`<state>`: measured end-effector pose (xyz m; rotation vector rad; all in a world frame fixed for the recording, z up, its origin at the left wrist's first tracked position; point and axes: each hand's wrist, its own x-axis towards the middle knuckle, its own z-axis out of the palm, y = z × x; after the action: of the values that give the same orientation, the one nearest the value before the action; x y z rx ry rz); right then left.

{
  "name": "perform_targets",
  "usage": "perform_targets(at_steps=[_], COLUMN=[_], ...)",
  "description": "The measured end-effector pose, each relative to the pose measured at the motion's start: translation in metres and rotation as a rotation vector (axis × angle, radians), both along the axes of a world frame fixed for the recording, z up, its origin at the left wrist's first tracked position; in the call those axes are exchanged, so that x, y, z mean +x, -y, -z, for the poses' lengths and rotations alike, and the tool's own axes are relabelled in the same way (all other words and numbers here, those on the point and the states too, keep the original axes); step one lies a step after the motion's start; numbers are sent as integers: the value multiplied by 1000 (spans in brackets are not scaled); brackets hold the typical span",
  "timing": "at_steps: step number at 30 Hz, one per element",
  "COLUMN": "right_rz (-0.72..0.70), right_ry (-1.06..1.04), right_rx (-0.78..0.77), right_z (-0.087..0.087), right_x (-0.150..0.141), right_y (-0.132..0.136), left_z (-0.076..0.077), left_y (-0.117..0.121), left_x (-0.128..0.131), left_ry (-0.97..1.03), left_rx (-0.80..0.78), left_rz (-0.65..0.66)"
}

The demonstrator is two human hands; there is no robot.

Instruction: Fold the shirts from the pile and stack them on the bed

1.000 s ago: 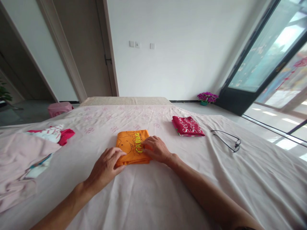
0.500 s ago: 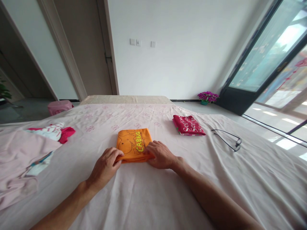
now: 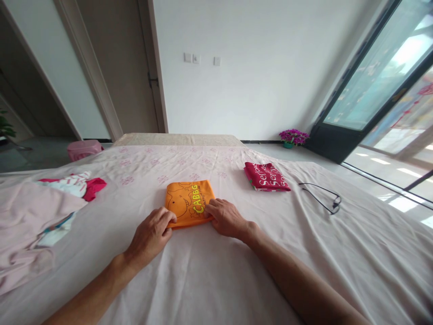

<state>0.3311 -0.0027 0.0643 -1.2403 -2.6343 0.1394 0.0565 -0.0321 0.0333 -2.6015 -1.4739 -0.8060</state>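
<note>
An orange shirt (image 3: 184, 205), folded into a flat square with a cartoon drawing and yellow "CABBG" lettering on top, lies on the pale pink sheet (image 3: 189, 271). My left hand (image 3: 154, 228) pinches its near left corner between thumb and fingers. At the near right corner, my right hand (image 3: 226, 217) grips the edge, the thumb partly hidden and the fingers curled over the cloth. Farther right lies a folded dark red garment (image 3: 267, 177) with white lettering, apart from both hands.
Black-framed glasses (image 3: 329, 201) rest on the sheet at the right. Loose clothes (image 3: 37, 216) are heaped at the left. Beyond the table are a pink stool (image 3: 84, 149), a pot of purple flowers (image 3: 293, 136) and a white wall (image 3: 257, 81).
The near edge of the orange shirt now lies slightly flatter and a little farther from me. Both hands keep nearly the same places at its corners.
</note>
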Motion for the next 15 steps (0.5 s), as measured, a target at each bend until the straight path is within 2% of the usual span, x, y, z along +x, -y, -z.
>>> perform_targets(at_steps=[4, 8, 11, 15], right_rz=[-9, 22, -19, -44], right_ry=[-28, -138, -111, 3], right_rx=[-46, 25, 83, 7], right_z=[-17, -24, -9, 18], right_x=[2, -10, -19, -15], right_y=[2, 7, 10, 12], left_z=[-13, -18, -6, 17], left_y=[4, 1, -3, -1], left_x=[5, 22, 32, 29], left_ry=[-40, 42, 17, -137], left_rx=[36, 103, 103, 51], left_rz=[-10, 45, 64, 76])
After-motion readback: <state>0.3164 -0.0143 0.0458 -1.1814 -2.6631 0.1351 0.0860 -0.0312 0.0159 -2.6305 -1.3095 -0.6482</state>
